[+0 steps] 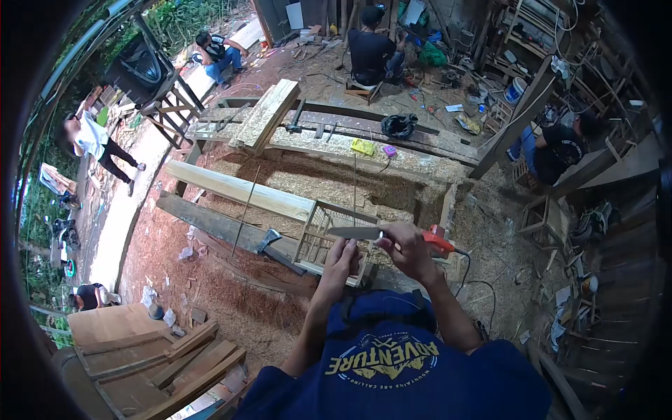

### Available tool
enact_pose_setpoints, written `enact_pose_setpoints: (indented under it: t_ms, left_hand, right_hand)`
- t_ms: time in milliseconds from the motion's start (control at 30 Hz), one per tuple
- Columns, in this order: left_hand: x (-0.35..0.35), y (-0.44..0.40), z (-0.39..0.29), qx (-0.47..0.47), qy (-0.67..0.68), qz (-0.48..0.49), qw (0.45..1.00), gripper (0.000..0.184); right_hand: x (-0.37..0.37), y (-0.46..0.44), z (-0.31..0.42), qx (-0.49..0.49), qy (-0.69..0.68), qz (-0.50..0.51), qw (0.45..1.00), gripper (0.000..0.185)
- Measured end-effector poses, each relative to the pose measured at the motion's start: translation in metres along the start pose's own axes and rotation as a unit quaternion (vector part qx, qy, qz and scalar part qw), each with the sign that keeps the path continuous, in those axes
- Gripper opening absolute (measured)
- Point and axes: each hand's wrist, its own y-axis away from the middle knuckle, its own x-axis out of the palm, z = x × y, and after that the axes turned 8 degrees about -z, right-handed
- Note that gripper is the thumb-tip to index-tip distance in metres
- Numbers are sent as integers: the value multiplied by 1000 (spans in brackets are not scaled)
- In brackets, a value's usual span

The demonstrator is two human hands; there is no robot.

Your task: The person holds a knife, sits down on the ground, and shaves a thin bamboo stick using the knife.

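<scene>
My right hand [408, 250] is closed around the handle end of a flat grey file [350, 232], which points to the left. Just below the blade, my left hand [341, 260] is closed with its fingers upright; a thin rod [355, 178] rises above it, and whether the hand grips the rod is hard to make out. A slatted wooden frame [322, 224] lies behind my hands. Close to my right hand is a red power tool [437, 241] with a black cord.
Long wooden beams [238, 187] and a stacked beam [269, 115] lie across the workspace, with a clamp [269, 240] on a dark plank. Sawdust covers the ground. Several people sit or stand around. A wooden post [514, 122] slants at right; wood pieces [161, 357] lie lower left.
</scene>
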Motion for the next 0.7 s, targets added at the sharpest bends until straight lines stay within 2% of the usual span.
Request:
enact_pose_setpoints:
  t_ms: [100,200,300,500,567,600,700]
  left_hand:
    - [-7,-2,4,1,-22,29,999,19]
    - [-8,-3,0,19,-31,58,998,18]
    - [-3,5,-6,41,-71,22,996,16]
    - [-23,7,7,67,-158,32,985,16]
    - [-20,17,-4,39,-104,14,994,17]
    - [-17,21,-12,24,-77,3,997,17]
    - [-23,30,4,160,-140,47,976,14]
  right_hand:
    - [0,3,14,-28,30,20,999,32]
    - [5,5,20,-39,-9,14,999,31]
    - [10,5,22,-67,-21,2,998,32]
    - [15,6,6,-78,-3,-11,997,30]
    - [19,8,-3,-58,-5,-22,998,30]
    - [19,7,-8,-55,-7,-61,997,29]
    - [1,-5,-32,34,113,-81,990,31]
